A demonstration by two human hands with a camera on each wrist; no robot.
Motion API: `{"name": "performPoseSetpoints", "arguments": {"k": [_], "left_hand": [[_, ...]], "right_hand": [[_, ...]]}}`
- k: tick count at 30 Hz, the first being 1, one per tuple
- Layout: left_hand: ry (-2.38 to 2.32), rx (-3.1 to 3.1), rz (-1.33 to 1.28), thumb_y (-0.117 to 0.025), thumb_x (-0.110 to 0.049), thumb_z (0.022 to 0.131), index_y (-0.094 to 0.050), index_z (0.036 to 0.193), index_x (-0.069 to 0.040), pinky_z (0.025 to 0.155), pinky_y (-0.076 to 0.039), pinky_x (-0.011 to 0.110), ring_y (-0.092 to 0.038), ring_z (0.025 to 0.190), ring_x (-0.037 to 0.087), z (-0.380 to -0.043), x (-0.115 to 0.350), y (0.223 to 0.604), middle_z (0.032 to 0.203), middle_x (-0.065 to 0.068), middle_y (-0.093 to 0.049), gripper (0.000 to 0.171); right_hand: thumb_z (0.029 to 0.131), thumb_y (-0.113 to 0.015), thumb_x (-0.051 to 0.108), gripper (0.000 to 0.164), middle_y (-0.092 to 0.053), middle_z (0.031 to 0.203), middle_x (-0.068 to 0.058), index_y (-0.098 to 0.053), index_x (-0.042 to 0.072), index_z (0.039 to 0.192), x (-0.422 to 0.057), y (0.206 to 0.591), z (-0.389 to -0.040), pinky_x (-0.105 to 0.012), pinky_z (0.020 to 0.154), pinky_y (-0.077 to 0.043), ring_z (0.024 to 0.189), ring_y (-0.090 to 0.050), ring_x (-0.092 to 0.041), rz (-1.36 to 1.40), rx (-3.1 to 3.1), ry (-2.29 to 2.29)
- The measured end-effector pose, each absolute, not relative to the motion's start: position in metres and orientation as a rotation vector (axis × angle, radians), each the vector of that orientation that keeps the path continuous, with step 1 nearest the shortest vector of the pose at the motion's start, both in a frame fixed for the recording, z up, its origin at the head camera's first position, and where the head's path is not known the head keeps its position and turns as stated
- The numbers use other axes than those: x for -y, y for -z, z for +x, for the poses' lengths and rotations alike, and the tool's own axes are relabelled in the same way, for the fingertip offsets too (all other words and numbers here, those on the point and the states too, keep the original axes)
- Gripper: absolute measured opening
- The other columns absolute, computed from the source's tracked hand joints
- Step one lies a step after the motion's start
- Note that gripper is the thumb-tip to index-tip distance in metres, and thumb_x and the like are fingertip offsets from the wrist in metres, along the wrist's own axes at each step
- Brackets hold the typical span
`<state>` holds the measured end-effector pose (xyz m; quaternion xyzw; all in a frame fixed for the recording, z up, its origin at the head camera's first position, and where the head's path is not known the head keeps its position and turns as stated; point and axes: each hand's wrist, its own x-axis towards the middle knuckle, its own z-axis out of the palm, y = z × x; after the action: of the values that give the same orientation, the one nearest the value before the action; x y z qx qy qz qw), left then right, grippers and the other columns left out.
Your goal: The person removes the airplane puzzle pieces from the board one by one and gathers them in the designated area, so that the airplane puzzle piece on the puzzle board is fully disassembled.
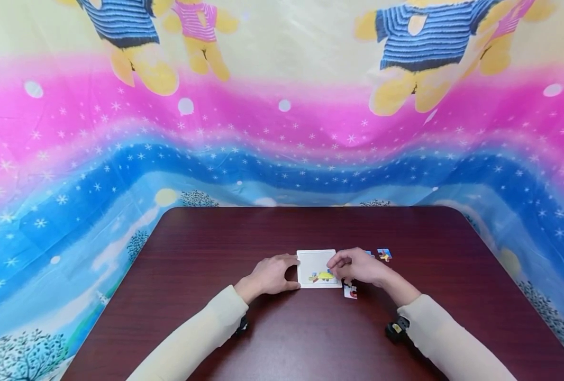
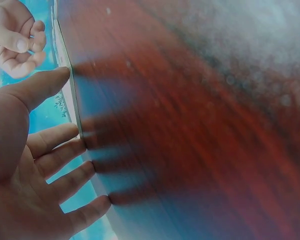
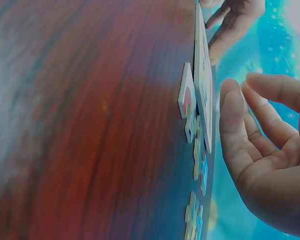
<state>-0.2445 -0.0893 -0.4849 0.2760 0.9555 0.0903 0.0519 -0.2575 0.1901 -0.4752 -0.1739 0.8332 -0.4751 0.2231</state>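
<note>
A small white puzzle tray (image 1: 314, 262) lies on the table, with a yellow and blue picture showing in its lower right part. At its left edge rests my left hand (image 1: 273, 274), thumb and fingers spread and touching the rim. Above the tray's right side hovers my right hand (image 1: 360, 266), fingers loosely bent. The right wrist view shows nothing between that hand's thumb and fingers (image 3: 234, 117). A puzzle piece with a red patch (image 1: 351, 292) lies by the tray's lower right corner, partly hidden by the right hand.
Beyond my right hand lie a blue and yellow puzzle piece (image 1: 384, 254) and another blue piece (image 1: 370, 254), partly covered. Several pieces (image 3: 192, 215) line up along the tray's side in the right wrist view. A printed cloth (image 1: 282, 159) hangs behind the dark wooden table (image 1: 215, 233).
</note>
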Motion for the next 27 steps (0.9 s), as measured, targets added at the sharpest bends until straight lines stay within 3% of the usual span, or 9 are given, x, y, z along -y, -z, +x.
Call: {"name": "performPoseSetpoints", "arguments": {"k": [7, 16, 27], "left_hand": [[-0.287, -2.912, 0.843, -0.071, -0.050, 0.088, -0.059, 0.140, -0.020, 0.104, -0.050, 0.043, -0.050, 0.139, 0.019, -0.244, 0.089, 0.485, 0.149, 0.000, -0.055, 0.062], [-0.284, -2.914, 0.840, -0.071, -0.050, 0.088, -0.059, 0.140, -0.020, 0.104, -0.050, 0.043, -0.050, 0.139, 0.019, -0.244, 0.089, 0.484, 0.149, -0.001, -0.055, 0.061], [-0.271, -2.917, 0.840, -0.071, -0.051, 0.088, -0.059, 0.140, -0.020, 0.104, -0.050, 0.042, -0.050, 0.139, 0.018, -0.246, 0.088, 0.487, 0.148, -0.001, -0.055, 0.062]], "right_hand": [[0.090, -0.062, 0.002, 0.027, -0.072, 0.106, -0.017, -0.068, -0.001, 0.116, -0.180, 0.480, -0.260, -0.037, 0.068, -0.059, 0.080, -0.065, -0.022, -0.497, -2.276, 1.322], [0.088, -0.068, 0.005, 0.023, -0.072, 0.106, -0.014, -0.071, 0.002, 0.111, -0.169, 0.485, -0.263, -0.036, 0.067, -0.059, 0.086, -0.066, -0.017, -0.502, -2.283, 1.311], [0.086, -0.069, 0.002, 0.022, -0.073, 0.105, -0.011, -0.072, 0.004, 0.108, -0.163, 0.487, -0.263, -0.035, 0.065, -0.058, 0.081, -0.065, -0.016, -0.482, -2.308, 1.294]]}}
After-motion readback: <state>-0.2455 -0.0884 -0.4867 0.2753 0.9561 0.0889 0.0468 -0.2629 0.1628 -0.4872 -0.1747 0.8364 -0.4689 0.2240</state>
